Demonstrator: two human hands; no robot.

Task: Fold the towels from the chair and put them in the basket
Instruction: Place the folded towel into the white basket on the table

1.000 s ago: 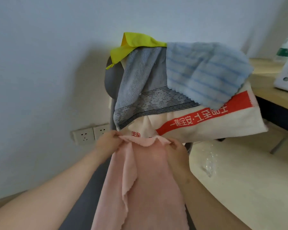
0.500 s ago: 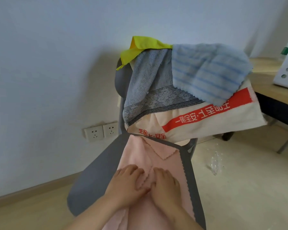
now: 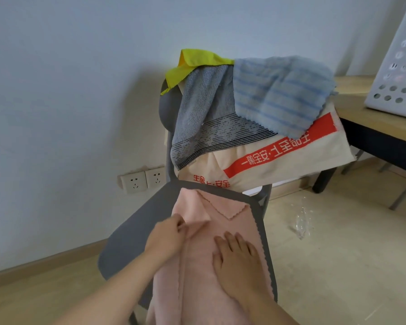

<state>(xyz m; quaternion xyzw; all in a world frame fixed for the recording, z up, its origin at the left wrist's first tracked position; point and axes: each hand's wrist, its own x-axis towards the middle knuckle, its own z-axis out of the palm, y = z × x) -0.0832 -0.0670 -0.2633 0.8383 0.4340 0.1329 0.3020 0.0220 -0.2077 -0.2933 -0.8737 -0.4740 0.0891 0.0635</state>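
Pink fleece towel with scalloped edges (image 3: pixel 197 296) laid lengthwise on the seat of the grey plastic chair (image 3: pixel 136 238), far corner folded back into a small triangle near the chair's backrest, near end running past the seat's front edge and out of view. Left hand (image 3: pixel 165 239) at the towel's left side over the seat, thumb and curled fingers pinching a raised fold of the pink fabric. Right hand (image 3: pixel 238 259) flat on the towel toward the seat's right side, fingers straight and spread, pressing the cloth down and gripping nothing

Draped over the chair's backrest, overlapping:
- thin yellow cloth (image 3: pixel 192 64) at the top left corner
- grey terry towel with a dark patterned band (image 3: pixel 204 113) just below it
- light-blue striped fluffy cloth (image 3: pixel 281 95) at the top right
- cream towel with a red band and red lettering (image 3: pixel 279 160) lowest, reaching almost to the seat

White perforated plastic basket (image 3: pixel 399 73) to the right of the chair, standing on a light wooden desk with a dark frame (image 3: pixel 366 118), well apart from the pink towel. Double white wall socket (image 3: pixel 142 181) on the wall left of the chair, level with the seat's back edge. Clear glassy object (image 3: pixel 301 225) on the pale floor right of the seat, too blurred to identify
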